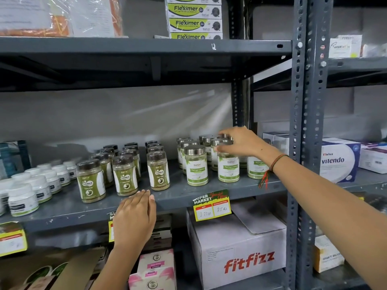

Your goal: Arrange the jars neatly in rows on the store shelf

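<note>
One Moringa jar (228, 164) under right grip (237, 142) (fingers on lid)

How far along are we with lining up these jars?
Mostly done: the brown-lid jars and white tubs stand in rows. In hand: the right hand grips a silver-lid jar among its group. The left hand rests on the shelf edge. Left: straightening that silver-lid cluster.

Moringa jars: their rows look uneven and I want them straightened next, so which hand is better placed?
Right. The right hand is already on the silver lid of a front Moringa jar, while the left hand rests flat on the shelf edge in front of the Gaska jars.
</note>
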{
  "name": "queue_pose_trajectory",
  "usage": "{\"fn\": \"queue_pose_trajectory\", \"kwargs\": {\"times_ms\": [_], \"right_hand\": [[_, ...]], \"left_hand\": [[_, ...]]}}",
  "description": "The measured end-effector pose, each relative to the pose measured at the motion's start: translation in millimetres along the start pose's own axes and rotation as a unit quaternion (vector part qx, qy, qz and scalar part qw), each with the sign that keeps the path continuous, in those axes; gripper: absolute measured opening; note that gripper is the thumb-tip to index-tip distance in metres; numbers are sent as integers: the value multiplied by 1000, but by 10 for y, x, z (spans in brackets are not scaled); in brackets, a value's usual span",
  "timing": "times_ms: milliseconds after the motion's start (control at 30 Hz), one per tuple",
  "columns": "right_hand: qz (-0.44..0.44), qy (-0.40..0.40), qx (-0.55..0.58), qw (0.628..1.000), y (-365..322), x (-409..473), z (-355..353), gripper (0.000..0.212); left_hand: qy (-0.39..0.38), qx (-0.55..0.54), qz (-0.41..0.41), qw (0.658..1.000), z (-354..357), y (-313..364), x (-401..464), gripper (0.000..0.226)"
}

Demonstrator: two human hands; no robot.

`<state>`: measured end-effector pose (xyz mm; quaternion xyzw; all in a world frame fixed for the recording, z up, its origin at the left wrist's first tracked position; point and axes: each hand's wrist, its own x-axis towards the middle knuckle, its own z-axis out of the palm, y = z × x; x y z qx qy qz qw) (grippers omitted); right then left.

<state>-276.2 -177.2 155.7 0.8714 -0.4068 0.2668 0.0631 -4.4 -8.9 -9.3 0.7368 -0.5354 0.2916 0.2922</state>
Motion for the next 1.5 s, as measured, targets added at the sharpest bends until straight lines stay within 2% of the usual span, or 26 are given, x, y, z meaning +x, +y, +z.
{"fn": "queue_pose_trajectory", "kwargs": {"times_ms": [100,167,367,600,1133,1300,1500], "right_hand": [[-45,79,26,996,-296,56,40,69],[-75,89,49,992,-561,127,100,66],[-150,-18,27,988,-1307,408,391,65],[-153,-105,-20,982,-1587,610,601,69],[-141,-100,13,985,-1531,562,575,70],[-128,-82,28,988,-1493,492,560,75],[-120,36,58,990,-1390,370,408,62]], "left_hand": [[-2,3,-3,1000,-20,11,3,45],[-2,2,-2,1000,-26,13,6,45],[-17,5,-3,1000,-19,1,27,47],[-12,2,-1,1000,-8,-7,24,43],[1,-3,3,1000,-36,4,23,43],[5,-2,7,1000,-25,2,26,41],[-8,-13,14,1000,-24,-32,56,42]]}}
